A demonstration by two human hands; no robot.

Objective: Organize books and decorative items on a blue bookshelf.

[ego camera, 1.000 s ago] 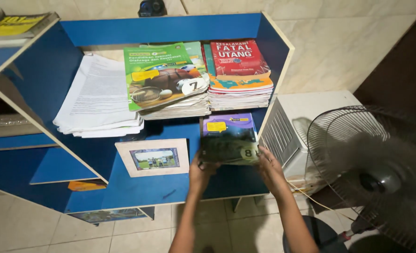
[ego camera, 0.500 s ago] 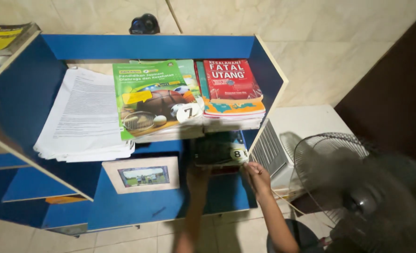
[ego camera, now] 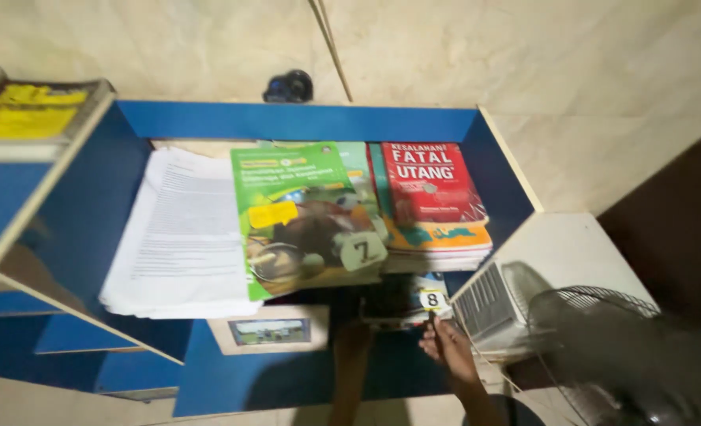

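Nearest the camera, the right hand reaches up from the bottom edge, its fingertips touching the lower right corner of a dark-covered book that bears a round white tag. The right grip is curled lightly on that corner, fingers bent and thumb side toward the book; how firmly it pinches cannot be told. The left hand sits in shadow just left of the book, its forearm rising from below; its grip lies at the book's lower left edge, but the dark hides whether the fingers are spread or closed. The book lies flat between the two hands, half tucked under the stacks above it, on the lower level of a blue shelf.

Just left of the book is a small framed picture with a pale border, lying on the same level. Right of the book stands a white box with a slatted vent, and beyond that, at the lower right, the blurred wire cage of a fan.

Farther up from the book, a green textbook tops the middle pile. Right of it, directly above the book, a red book rests on a stack of thinner volumes. Left of the green textbook is a thick sheaf of printed papers. Farthest off, behind the shelf's back wall, a small dark object lies on the tiled floor
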